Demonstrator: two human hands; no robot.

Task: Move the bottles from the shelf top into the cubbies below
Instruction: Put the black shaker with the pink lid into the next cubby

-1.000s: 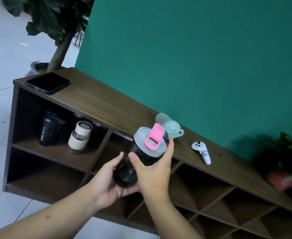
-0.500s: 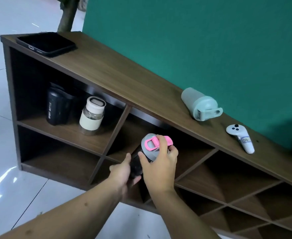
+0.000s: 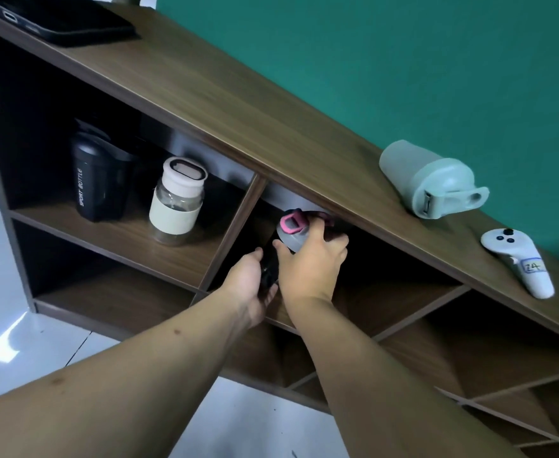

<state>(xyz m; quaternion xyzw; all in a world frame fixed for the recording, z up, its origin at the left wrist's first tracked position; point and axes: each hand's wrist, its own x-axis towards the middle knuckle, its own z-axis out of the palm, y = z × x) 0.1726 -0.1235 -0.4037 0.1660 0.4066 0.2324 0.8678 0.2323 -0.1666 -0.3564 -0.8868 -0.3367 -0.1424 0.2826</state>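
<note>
A dark bottle with a grey lid and pink flip cap (image 3: 292, 230) is inside the mouth of the second upper cubby, just under the wooden shelf top (image 3: 225, 104). My right hand (image 3: 311, 262) grips it around the lid and my left hand (image 3: 250, 280) holds its dark lower body. A pale green bottle (image 3: 430, 180) lies on its side on the shelf top to the right. In the first upper cubby stand a black sport bottle (image 3: 98, 186) and a clear bottle with a cream sleeve and lid (image 3: 179, 201).
A white game controller (image 3: 519, 259) lies on the shelf top at the right, and a black phone (image 3: 63, 18) at its far left end. A green wall rises behind the shelf. Other cubbies open below and to the right. White tiled floor lies in front.
Both hands have carried the pink-capped bottle down from above the shelf top and forward into the second upper cubby. The view has dropped closer to the shelf.
</note>
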